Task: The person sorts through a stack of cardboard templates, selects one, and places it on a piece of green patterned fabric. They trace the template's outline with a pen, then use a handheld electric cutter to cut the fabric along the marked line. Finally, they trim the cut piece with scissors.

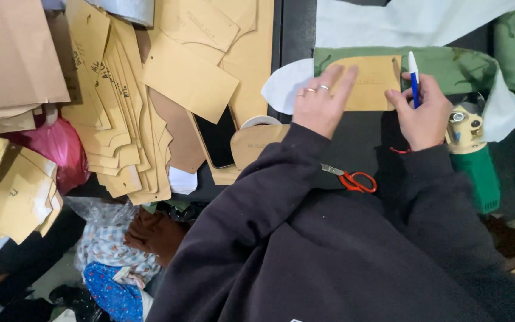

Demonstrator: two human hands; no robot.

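Two hands engaged: left hand is spread flat on the card template over green fabric; right hand grips a pen. Template slip under light pressure is judged likely to skew the traced line.

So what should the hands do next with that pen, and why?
Probably bring the pen tip down and trace along the cardboard pattern piece. The left hand presses it flat on the green fabric, while the right hand holds the pen upright at its right edge.
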